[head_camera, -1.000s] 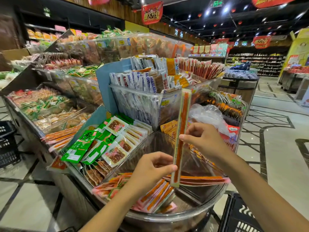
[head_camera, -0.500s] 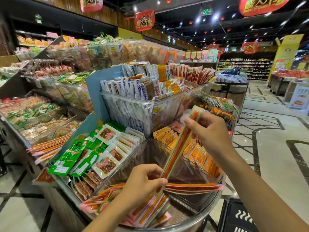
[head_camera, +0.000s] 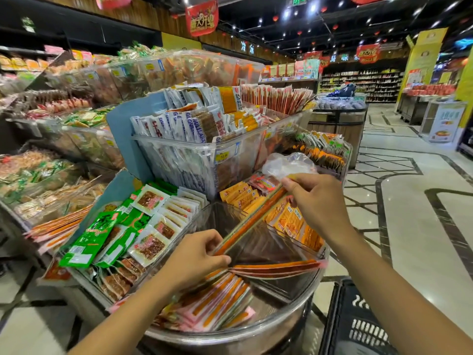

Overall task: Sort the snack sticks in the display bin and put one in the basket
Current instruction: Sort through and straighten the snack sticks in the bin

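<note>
A long orange snack stick in a clear wrapper slants over the round clear display bin. My left hand pinches its lower end near the bin's middle. My right hand pinches its upper end, higher and to the right. Several more sticks lie piled in the bin's front left part, and a few stretch across to its right rim. The black basket stands on the floor at the lower right, partly hidden by my right forearm.
Clear bins of white, green and yellow snack packets crowd the stand behind and left of the round bin. A crumpled plastic bag lies just above my right hand. Tiled aisle floor runs to the right.
The stick has tipped from upright to a low slant over the bin. My right hand moved right and down with its top end; my left hand kept the lower end.
</note>
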Action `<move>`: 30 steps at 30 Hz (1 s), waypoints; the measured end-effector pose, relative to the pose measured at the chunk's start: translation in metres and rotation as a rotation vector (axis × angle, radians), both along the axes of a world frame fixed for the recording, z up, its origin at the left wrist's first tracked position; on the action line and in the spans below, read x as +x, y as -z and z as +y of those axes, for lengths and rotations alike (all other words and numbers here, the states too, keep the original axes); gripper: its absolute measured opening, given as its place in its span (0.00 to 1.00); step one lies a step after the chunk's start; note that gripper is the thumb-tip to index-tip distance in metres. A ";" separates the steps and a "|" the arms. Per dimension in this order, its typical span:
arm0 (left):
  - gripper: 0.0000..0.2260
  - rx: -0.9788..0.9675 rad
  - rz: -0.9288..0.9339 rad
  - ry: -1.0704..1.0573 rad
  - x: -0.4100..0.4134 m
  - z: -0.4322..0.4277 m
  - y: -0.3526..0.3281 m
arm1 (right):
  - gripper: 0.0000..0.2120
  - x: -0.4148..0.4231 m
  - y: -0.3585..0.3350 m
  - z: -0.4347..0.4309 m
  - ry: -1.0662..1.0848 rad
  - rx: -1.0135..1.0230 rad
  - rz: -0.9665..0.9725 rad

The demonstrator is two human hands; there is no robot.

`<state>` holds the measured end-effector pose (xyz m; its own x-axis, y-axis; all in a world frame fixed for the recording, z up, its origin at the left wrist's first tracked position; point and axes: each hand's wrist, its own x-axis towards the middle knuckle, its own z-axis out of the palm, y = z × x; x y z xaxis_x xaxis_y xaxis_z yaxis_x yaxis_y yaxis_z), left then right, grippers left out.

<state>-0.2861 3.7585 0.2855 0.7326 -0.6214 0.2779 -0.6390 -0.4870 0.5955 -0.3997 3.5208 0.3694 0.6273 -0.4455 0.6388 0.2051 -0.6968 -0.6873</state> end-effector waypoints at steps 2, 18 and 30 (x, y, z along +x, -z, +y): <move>0.12 0.055 -0.063 -0.027 0.003 -0.004 -0.001 | 0.11 -0.002 0.012 -0.007 0.070 -0.053 0.016; 0.12 0.712 -0.365 -0.045 0.033 -0.071 0.028 | 0.09 -0.038 0.075 -0.021 0.164 -0.246 0.442; 0.08 0.724 -0.238 -0.009 0.035 -0.091 0.058 | 0.10 -0.052 0.091 -0.020 0.253 -0.500 0.610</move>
<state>-0.2515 3.6676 0.2278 0.7099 -0.7028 -0.0450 -0.7042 -0.7095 -0.0279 -0.4515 3.5006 0.2787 0.8470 -0.3734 0.3784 -0.3076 -0.9248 -0.2241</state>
